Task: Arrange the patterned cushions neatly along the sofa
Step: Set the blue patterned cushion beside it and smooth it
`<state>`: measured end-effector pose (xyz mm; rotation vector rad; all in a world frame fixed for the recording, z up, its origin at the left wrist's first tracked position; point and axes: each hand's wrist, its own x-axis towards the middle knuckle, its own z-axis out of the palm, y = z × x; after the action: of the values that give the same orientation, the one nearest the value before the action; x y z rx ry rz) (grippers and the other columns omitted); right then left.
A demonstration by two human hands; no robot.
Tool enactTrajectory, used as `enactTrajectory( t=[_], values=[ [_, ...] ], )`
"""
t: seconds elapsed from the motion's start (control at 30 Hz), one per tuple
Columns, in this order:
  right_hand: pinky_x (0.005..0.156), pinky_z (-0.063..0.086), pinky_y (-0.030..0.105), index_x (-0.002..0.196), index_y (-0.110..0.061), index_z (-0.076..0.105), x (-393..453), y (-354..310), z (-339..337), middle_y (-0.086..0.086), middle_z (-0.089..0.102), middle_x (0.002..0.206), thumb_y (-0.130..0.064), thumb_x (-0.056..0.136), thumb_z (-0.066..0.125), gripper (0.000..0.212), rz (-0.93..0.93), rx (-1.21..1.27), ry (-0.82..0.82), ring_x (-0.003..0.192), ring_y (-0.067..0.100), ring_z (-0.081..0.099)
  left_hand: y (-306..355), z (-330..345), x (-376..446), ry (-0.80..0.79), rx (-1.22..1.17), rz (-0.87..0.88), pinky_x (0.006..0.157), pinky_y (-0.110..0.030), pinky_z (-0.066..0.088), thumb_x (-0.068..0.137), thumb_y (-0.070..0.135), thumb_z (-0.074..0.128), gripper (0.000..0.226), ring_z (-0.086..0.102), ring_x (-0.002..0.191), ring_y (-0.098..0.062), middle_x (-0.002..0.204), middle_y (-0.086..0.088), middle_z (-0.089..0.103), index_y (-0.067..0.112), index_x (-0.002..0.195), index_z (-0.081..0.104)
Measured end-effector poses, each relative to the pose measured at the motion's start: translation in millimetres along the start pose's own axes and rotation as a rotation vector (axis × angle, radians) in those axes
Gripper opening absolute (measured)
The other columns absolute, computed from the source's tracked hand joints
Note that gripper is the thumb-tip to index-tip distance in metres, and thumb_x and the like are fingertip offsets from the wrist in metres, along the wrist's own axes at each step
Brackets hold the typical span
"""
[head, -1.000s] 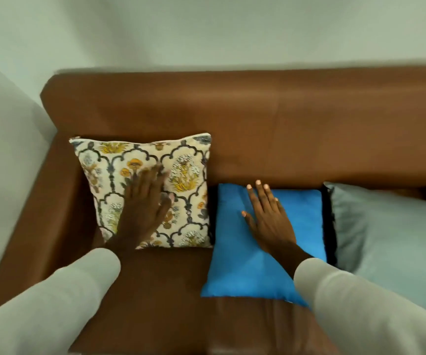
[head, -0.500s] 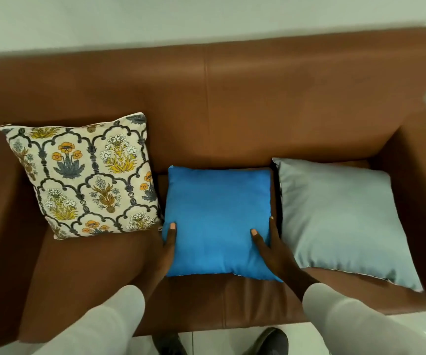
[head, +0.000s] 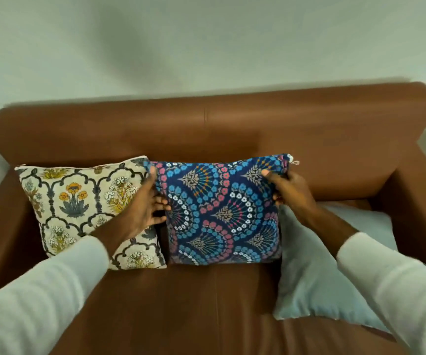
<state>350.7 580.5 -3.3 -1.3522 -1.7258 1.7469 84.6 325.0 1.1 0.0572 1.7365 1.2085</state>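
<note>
Cream cushion (head: 79, 208) with yellow and orange flowers in dark scalloped arches: centre-left of frame, propped upright against the backrest of the brown sofa (head: 232, 129), slightly tilted. Navy cushion (head: 222, 213) with blue, pink and white flower fans: centre of frame, upright on the seat, its left edge just beside the cream one, held at both upper corners. Plain pale blue-grey cushion (head: 311, 272): lower right, lying flatter on the seat, its left edge against the navy cushion's right side.
</note>
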Motion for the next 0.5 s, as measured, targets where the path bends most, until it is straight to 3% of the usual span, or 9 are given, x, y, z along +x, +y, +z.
enactTrajectory(
  t=[0.07,0.13,0.23,0.3,0.37,0.43,0.47,0.5],
  values=[
    [0.080,0.066,0.042,0.132,-0.013,0.070,22,18,23,0.006,0.080,0.111,-0.047,0.095,0.083,0.052,-0.025,-0.136,0.005,0.090,0.023,0.077,-14,15,26,0.045,0.121,-0.026,0.091,-0.043,0.055,0.101,0.076,0.052,0.079,0.063,0.102,-0.023,0.104,-0.003,0.060,0.016,0.152,0.053],
    [0.102,0.063,0.051,0.142,-0.012,0.064,34,36,40,0.008,0.077,0.128,-0.040,0.100,0.080,0.053,-0.046,-0.101,0.089,0.113,0.028,0.076,-28,25,48,0.080,0.190,0.060,0.095,-0.042,0.054,0.100,0.063,0.067,0.077,0.066,0.106,-0.020,0.113,0.007,0.062,0.024,0.162,0.042],
    [0.104,0.061,0.060,0.135,-0.011,0.066,44,51,54,0.005,0.076,0.117,-0.041,0.103,0.075,0.045,-0.083,-0.037,0.244,0.114,0.033,0.075,-42,26,70,0.169,0.163,0.269,0.095,-0.032,0.054,0.098,0.055,0.075,0.066,0.069,0.123,-0.021,0.127,0.014,0.068,0.030,0.155,0.053],
    [0.102,0.061,0.063,0.130,-0.013,0.068,48,59,59,0.013,0.077,0.114,-0.041,0.105,0.073,0.038,-0.078,0.006,0.254,0.113,0.037,0.076,-46,19,75,0.294,0.222,0.356,0.091,-0.026,0.054,0.097,0.059,0.075,0.066,0.067,0.121,-0.020,0.130,0.012,0.069,0.028,0.152,0.057],
    [0.103,0.061,0.062,0.132,-0.015,0.069,51,63,61,0.020,0.077,0.124,-0.035,0.109,0.068,0.030,-0.043,0.127,0.219,0.118,0.042,0.074,-51,11,81,0.377,0.286,0.389,0.092,-0.030,0.058,0.096,0.065,0.071,0.070,0.071,0.124,-0.025,0.135,0.004,0.073,0.022,0.151,0.059],
    [0.105,0.060,0.055,0.137,-0.019,0.069,50,63,64,0.015,0.076,0.134,-0.030,0.112,0.063,0.028,-0.013,0.282,0.208,0.128,0.042,0.071,-57,12,76,0.405,0.244,0.435,0.083,-0.032,0.059,0.091,0.076,0.065,0.076,0.074,0.116,-0.028,0.119,0.003,0.074,0.017,0.139,0.059],
    [0.109,0.056,0.052,0.145,-0.024,0.065,47,65,66,0.014,0.072,0.141,-0.032,0.112,0.061,0.034,-0.032,0.280,0.240,0.134,0.039,0.067,-61,15,71,0.443,0.238,0.474,0.078,-0.031,0.056,0.089,0.083,0.060,0.081,0.072,0.106,-0.026,0.109,0.004,0.069,0.015,0.133,0.057],
    [0.117,0.049,0.050,0.156,-0.029,0.056,42,68,69,0.015,0.065,0.149,-0.037,0.111,0.061,0.046,-0.089,0.154,0.320,0.139,0.033,0.060,-66,18,68,0.511,0.305,0.545,0.082,-0.033,0.055,0.092,0.085,0.055,0.084,0.067,0.106,-0.025,0.111,0.001,0.063,0.012,0.135,0.053]
  ],
)
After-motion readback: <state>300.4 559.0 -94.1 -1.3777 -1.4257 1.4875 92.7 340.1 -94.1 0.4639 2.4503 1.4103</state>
